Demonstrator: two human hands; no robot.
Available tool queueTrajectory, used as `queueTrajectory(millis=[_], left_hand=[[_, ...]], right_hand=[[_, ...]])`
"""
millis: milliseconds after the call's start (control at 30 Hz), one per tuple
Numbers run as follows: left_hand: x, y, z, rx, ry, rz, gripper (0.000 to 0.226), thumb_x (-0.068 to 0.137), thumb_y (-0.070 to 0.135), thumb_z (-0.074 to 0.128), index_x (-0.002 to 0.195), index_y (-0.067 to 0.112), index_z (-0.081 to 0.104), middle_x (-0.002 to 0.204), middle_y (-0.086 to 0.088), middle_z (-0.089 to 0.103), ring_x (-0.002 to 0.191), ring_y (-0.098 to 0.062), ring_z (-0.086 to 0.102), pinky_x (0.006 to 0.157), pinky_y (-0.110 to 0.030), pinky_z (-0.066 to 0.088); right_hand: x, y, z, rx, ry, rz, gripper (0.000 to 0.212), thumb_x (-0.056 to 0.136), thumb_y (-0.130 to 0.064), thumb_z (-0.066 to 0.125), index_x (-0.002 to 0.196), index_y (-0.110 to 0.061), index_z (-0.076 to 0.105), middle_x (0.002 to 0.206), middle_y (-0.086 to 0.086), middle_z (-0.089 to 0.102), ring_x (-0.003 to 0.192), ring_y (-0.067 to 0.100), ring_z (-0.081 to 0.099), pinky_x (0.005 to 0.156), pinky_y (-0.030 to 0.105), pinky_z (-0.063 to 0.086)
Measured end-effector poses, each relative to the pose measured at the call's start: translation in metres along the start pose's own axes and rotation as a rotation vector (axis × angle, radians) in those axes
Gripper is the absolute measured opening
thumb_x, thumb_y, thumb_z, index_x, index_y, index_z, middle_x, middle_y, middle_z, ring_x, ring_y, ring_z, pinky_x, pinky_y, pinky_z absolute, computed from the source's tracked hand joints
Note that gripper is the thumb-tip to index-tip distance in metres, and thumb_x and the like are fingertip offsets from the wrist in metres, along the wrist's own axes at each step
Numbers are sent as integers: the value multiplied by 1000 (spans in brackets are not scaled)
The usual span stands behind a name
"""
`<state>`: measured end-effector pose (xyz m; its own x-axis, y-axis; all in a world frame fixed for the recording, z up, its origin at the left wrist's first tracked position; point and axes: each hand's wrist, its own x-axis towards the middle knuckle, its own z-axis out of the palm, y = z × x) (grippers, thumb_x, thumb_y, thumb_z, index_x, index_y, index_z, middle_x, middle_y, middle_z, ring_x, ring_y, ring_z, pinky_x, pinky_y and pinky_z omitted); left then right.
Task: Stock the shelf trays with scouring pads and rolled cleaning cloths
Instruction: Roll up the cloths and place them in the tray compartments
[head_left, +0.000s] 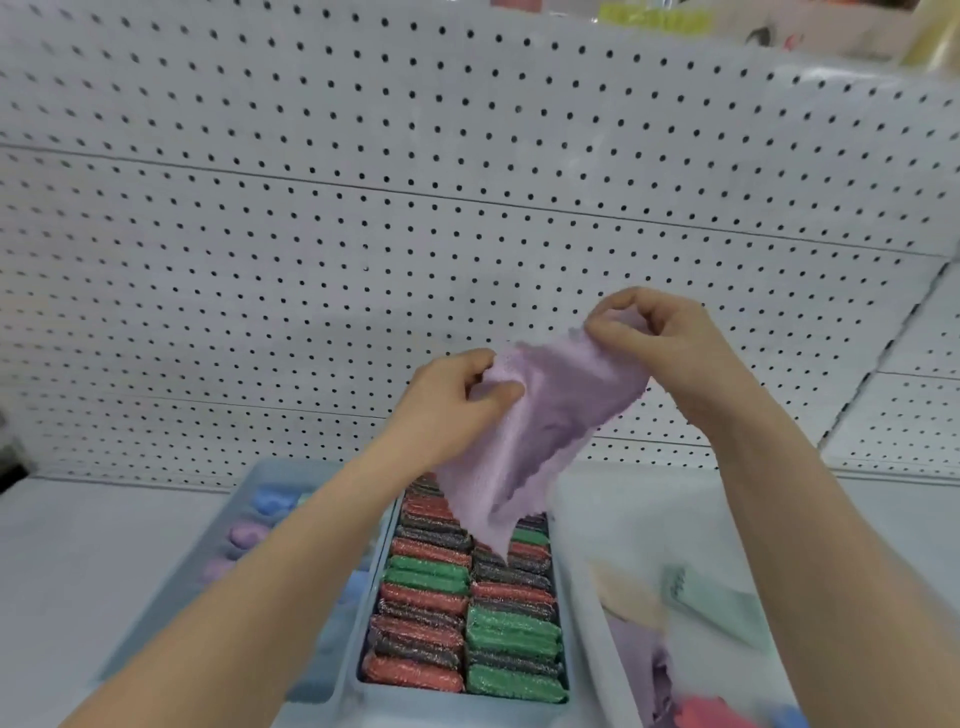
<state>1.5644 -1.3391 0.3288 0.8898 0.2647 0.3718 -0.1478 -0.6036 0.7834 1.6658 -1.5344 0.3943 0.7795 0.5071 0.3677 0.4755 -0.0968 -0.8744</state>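
A lilac cleaning cloth (540, 426) hangs unrolled in the air above the middle tray. My left hand (457, 400) pinches its upper left corner and my right hand (660, 343) pinches its upper right corner. Below it the middle tray (563, 597) is packed with two rows of red, green and dark glittery scouring pads (467, 613). The left tray (260, 478) holds rolled cloths (270, 501) in blue and lilac, partly hidden by my left forearm.
A pale bin (587, 571) on the right holds loose flat cloths (711, 603) in green, cream, lilac and red. White pegboard (363, 208) backs the shelf. The shelf surface (78, 561) stretches to the left of the trays.
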Motion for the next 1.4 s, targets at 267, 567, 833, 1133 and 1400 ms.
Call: queueTrajectory(millis=[267,567,833,1133,1400], left_hand=[[-3,-37,-76,261,16,-133,9,81,34,74,83,30,66,75,21,61,74,0,56,67,-21,44],[-10,-61,-112,-293,239,-245,3,87,12,70,85,13,69,77,-4,69,63,-6,64,65,-22,58],[-15,-73,-119,-335,281,-210,12,89,10,67,81,19,70,70,3,68,63,-6,60,65,-18,54],[-16,-45,-73,-170,65,20,9,87,13,69,89,22,72,81,10,72,73,-3,62,73,-18,48],[-50,-87,-49,38,10,-106,23,82,18,73,85,32,55,79,17,60,60,4,54,65,-20,43]], right_hand=[[4,3,2,110,137,26,2,83,-11,74,85,-10,75,81,-2,72,77,9,63,70,25,52],[5,13,6,32,5,132,11,82,-8,73,93,-9,76,91,11,74,80,18,65,77,27,54],[8,21,28,-30,45,171,6,88,-11,68,93,-13,70,81,0,70,74,13,64,70,24,49],[0,8,140,-87,-268,67,30,79,-16,80,106,-13,67,89,-1,71,78,8,65,78,25,52],[6,6,138,154,-109,98,6,89,-5,66,86,-11,65,67,-4,63,59,5,57,59,18,48]])
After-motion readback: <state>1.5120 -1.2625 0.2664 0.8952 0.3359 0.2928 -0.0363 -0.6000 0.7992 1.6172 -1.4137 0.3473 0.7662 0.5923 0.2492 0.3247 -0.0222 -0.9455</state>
